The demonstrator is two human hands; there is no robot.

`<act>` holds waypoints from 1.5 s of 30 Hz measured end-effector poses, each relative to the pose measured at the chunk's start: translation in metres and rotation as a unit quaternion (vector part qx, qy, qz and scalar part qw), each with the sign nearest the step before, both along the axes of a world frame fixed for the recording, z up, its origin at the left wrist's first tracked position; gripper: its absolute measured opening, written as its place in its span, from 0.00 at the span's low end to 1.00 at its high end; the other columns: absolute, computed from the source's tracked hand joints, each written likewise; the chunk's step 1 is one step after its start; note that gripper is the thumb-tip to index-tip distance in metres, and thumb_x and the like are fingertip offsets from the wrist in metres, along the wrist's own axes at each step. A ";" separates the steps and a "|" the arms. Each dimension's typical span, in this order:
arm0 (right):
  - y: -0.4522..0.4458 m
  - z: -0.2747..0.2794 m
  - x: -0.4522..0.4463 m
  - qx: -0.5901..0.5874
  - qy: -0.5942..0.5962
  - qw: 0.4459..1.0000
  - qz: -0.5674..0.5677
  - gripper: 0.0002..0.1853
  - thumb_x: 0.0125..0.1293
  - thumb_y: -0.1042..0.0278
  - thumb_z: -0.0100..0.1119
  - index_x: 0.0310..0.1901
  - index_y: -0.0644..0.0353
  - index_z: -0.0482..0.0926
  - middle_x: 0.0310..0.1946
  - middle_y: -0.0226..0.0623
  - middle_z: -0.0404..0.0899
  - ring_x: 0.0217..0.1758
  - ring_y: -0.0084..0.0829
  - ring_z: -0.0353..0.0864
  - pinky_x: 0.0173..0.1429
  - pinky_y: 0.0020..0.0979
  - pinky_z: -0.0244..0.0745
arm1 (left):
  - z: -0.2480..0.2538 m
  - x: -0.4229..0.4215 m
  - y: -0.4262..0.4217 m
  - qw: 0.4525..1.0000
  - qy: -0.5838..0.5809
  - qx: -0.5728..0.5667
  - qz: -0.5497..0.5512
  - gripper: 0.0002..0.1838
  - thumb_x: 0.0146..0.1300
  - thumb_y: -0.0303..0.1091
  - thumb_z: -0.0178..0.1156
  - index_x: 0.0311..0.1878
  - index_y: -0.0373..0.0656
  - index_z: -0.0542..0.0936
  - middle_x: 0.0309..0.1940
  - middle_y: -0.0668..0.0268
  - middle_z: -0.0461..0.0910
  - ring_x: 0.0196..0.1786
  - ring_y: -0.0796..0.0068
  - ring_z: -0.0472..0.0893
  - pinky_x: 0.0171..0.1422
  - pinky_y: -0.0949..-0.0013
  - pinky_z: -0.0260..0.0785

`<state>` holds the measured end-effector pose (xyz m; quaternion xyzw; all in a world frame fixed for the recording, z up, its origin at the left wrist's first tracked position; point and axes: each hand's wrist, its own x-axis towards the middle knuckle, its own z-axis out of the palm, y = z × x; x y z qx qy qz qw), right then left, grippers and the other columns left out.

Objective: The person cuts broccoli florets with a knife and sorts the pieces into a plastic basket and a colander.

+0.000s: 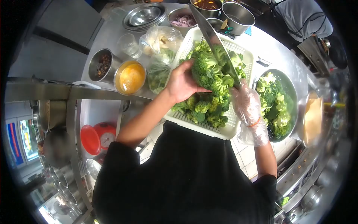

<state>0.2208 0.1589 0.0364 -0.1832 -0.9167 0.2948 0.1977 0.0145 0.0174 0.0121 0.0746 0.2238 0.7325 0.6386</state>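
My left hand (pixel 186 84), bare, is closed around a large head of broccoli (pixel 206 69) above a white perforated basket (pixel 238 123). In my right hand (pixel 247 102), covered by a clear plastic glove with an orange band at the wrist, is a large kitchen knife (pixel 213 39). Its blade points up and away to the left and lies across the broccoli's stalk side; whether it cuts in, I cannot tell. More broccoli pieces (pixel 203 108) lie in the basket below. A metal colander (pixel 291 87) holding cut broccoli (pixel 275 106) stands to the right.
Left of the basket are plastic bags (pixel 160 39), a clear cup (pixel 129 45), a pot of yellow liquid (pixel 130 77) and a pot of dark pieces (pixel 104 65). Sliced onions (pixel 183 21) and metal bowls (pixel 144 16) stand behind. A red scale (pixel 104 136) sits lower left. Another person (pixel 305 16) stands at upper right.
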 end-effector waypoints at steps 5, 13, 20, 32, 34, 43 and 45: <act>-0.010 0.071 0.002 0.034 -0.159 0.987 0.006 0.17 0.69 0.70 0.59 0.58 0.62 0.73 0.36 0.47 0.85 0.32 0.44 0.84 0.34 0.39 0.77 | 0.000 -0.006 0.001 0.989 0.116 -0.071 0.060 0.30 0.68 0.49 0.50 0.68 0.42 0.65 0.64 0.56 0.72 0.64 0.56 0.74 0.67 0.42 0.65; -0.031 0.033 -0.009 0.115 -0.058 0.991 -0.038 0.11 0.62 0.75 0.58 0.46 0.62 0.74 0.29 0.49 0.79 0.23 0.46 0.79 0.26 0.42 0.72 | 0.016 -0.001 -0.006 0.972 0.193 -0.033 0.129 0.38 0.55 0.34 0.66 0.68 0.48 0.59 0.58 0.62 0.70 0.60 0.66 0.73 0.60 0.55 0.71; -0.038 0.087 -0.006 -0.370 -0.068 0.920 -0.108 0.11 0.71 0.66 0.55 0.47 0.65 0.76 0.26 0.33 0.76 0.23 0.22 0.74 0.26 0.26 0.69 | 0.000 -0.020 -0.002 0.820 0.495 -0.011 0.288 0.50 0.34 0.29 0.79 0.62 0.41 0.60 0.51 0.62 0.66 0.56 0.68 0.68 0.66 0.65 0.61; -0.030 0.049 -0.004 -0.650 -0.034 0.757 -0.056 0.11 0.72 0.69 0.53 0.53 0.60 0.72 0.29 0.31 0.73 0.21 0.20 0.73 0.19 0.20 0.64 | 0.019 -0.018 0.001 0.473 0.831 -0.041 0.292 0.39 0.32 0.26 0.76 0.54 0.51 0.72 0.57 0.51 0.62 0.61 0.48 0.66 0.59 0.54 0.66; -0.034 0.051 -0.005 -0.639 0.029 0.763 -0.095 0.09 0.72 0.69 0.52 0.51 0.61 0.73 0.28 0.31 0.74 0.21 0.21 0.74 0.17 0.20 0.64 | 0.017 -0.026 0.003 0.464 0.832 -0.082 0.292 0.41 0.34 0.26 0.75 0.58 0.53 0.71 0.54 0.54 0.65 0.58 0.50 0.69 0.56 0.56 0.72; -0.026 0.045 0.017 -0.227 0.064 0.960 -0.151 0.08 0.69 0.74 0.58 0.46 0.67 0.75 0.29 0.40 0.83 0.25 0.25 0.79 0.30 0.27 0.73 | -0.005 -0.061 -0.008 0.993 0.020 -0.004 0.118 0.35 0.62 0.52 0.50 0.68 0.40 0.65 0.59 0.50 0.73 0.62 0.49 0.74 0.63 0.37 0.69; -0.027 0.048 0.012 -0.157 0.084 0.978 -0.112 0.08 0.68 0.75 0.60 0.46 0.67 0.76 0.30 0.42 0.84 0.26 0.25 0.79 0.31 0.28 0.74 | -0.016 -0.059 -0.002 0.994 -0.045 0.046 0.089 0.35 0.63 0.53 0.47 0.69 0.39 0.65 0.61 0.50 0.72 0.63 0.48 0.73 0.63 0.37 0.68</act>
